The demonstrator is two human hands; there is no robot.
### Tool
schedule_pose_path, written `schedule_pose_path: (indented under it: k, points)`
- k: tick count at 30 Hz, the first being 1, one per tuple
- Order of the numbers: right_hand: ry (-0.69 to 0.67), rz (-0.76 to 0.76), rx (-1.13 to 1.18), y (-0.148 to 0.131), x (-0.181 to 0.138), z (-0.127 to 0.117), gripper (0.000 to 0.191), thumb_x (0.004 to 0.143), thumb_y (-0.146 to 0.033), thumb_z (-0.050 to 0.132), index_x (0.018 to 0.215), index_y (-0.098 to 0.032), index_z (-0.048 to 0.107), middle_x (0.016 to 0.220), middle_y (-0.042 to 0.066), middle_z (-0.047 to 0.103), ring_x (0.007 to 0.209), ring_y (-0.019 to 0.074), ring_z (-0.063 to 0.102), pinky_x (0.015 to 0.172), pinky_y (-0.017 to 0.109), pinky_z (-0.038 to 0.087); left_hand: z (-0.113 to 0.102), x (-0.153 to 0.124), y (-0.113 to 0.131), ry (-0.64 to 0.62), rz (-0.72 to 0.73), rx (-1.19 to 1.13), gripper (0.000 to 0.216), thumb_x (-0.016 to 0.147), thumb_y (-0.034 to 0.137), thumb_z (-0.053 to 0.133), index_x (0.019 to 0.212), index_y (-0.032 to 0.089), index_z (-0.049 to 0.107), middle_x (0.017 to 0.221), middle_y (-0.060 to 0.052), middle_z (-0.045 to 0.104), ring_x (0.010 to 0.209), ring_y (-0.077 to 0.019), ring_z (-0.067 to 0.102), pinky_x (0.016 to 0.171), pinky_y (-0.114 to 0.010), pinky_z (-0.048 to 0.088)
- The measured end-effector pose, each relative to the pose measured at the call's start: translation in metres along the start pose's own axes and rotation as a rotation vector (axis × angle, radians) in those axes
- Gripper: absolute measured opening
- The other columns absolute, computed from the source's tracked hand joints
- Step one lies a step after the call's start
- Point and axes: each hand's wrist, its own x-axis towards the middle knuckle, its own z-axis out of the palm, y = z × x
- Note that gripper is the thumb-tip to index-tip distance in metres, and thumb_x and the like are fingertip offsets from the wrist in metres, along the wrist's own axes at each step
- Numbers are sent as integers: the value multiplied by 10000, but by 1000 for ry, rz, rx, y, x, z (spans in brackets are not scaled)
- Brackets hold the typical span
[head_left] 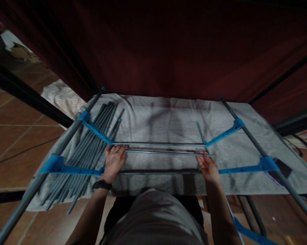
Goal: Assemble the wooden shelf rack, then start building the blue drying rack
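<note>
A thin grey metal tube lies crosswise in front of me. My left hand is closed round its left end, and my right hand pinches it near the right end, whose tip sticks out past the fingers. Just beyond it, a similar crossbar joins two blue plastic brackets, the left one and the right one. Nearer to me, another crossbar runs between a lower left bracket and a lower right bracket. The brackets sit on long grey side poles, left and right.
Several loose grey tubes lie bundled on the left of the towel-covered table. A dark flat object rests under the right pole. Dark red fabric hangs behind. Another blue bracket shows at lower right.
</note>
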Motion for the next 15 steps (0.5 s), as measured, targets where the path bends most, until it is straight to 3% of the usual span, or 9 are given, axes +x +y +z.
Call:
schedule_pose_path:
  k: [9,15]
  points:
    - [69,9,-2,-3,0,-2,296,714,-246,882,705,-221,587,643,-80,694,597,84,698,746,244,661,1,1,-1,27,-79,22,247,958,263,454,1025,241,691,1088,-98,754,1101,-320,629,1157,-585,295]
    - [10,-24,2,-6,-2,-1,165,735,-201,809,801,-224,659,789,-52,753,739,107,751,761,246,653,1,0,-3,10,-43,5,271,949,243,449,1052,248,700,1091,-91,756,1096,-302,636,1164,-556,307]
